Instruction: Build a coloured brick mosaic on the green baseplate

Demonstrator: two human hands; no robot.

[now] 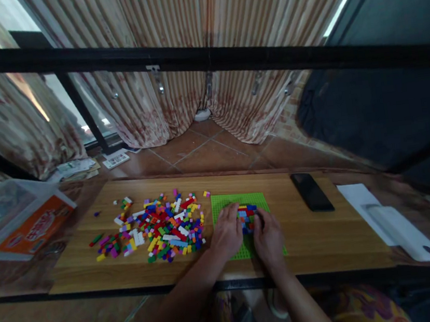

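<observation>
A block of joined toy bricks (246, 213), mostly red, blue and light blue with some yellow at its far edge, sits on a green studded baseplate (258, 197). My left hand (228, 231) is closed against the block's left side, its fingers bent and close together. On the opposite side, my right hand (268, 235) holds the block with curled fingers. Both hands rest low over the baseplate and cover part of the block. Whether a single loose brick is between the fingers is too small to tell.
A wide pile of loose toy bricks (168, 224) lies left of the baseplate on the wooden table (327, 241). A black phone (312, 192) lies at the right. Beyond the table's ends are a clear plastic box (30, 225) and a white device (407, 231). A dark metal bar (186, 55) crosses ahead.
</observation>
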